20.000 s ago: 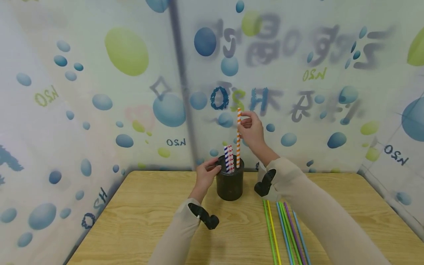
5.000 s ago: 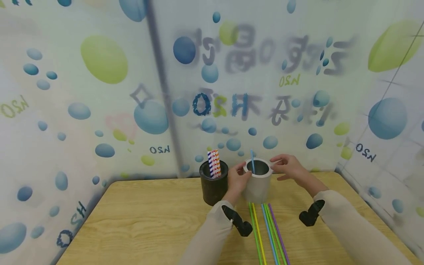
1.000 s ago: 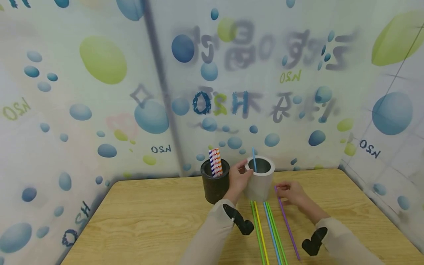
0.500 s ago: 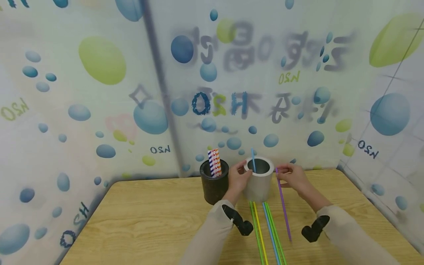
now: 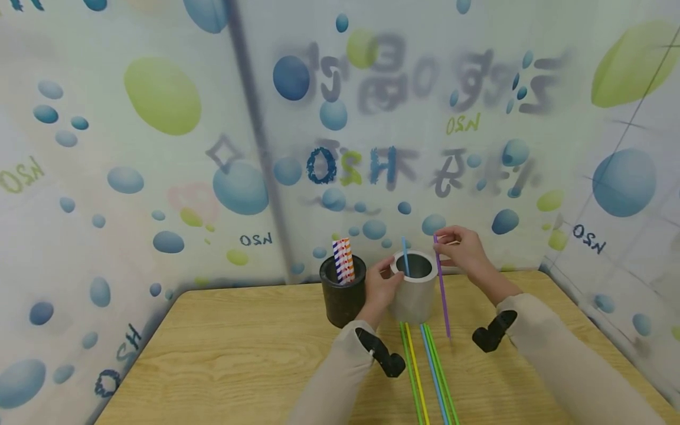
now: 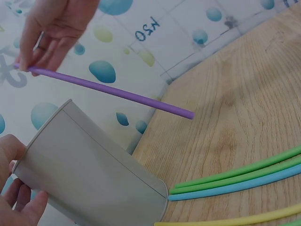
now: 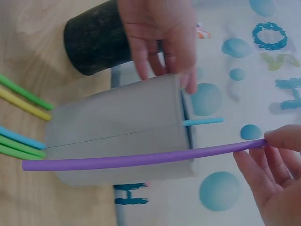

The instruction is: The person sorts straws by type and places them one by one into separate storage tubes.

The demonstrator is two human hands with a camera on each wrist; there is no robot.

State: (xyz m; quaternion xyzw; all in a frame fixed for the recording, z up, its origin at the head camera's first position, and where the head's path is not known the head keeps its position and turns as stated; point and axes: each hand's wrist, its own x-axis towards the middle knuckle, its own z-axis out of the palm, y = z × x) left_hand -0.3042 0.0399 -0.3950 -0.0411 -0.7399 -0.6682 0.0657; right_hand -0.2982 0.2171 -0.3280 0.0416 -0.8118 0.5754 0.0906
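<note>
My right hand point(image 5: 463, 252) pinches a purple straw point(image 5: 443, 289) near its top end, just right of a light grey cup point(image 5: 414, 304). The straw hangs nearly upright, its lower end raised off the table in the left wrist view. My left hand point(image 5: 381, 290) holds the cup's left side at the rim, thumb on the near wall and fingers toward the far side. One blue straw point(image 5: 406, 257) leans inside the cup, its top poking above the rim. Close by on the left, a black cup point(image 5: 342, 306) contains several striped straws point(image 5: 344, 261).
In front of the grey cup lie a yellow straw point(image 5: 418, 375), a blue straw point(image 5: 435, 375) and several green straws point(image 5: 445, 378), running toward the near edge. The wooden table point(image 5: 228, 348) meets a bubble-printed wall point(image 5: 175, 206) at the back.
My right hand has lifted the purple straw from the tabletop, moving it up and left beside the grey cup. The left hand keeps its place on the cup. The striped straws went into the black cup earlier.
</note>
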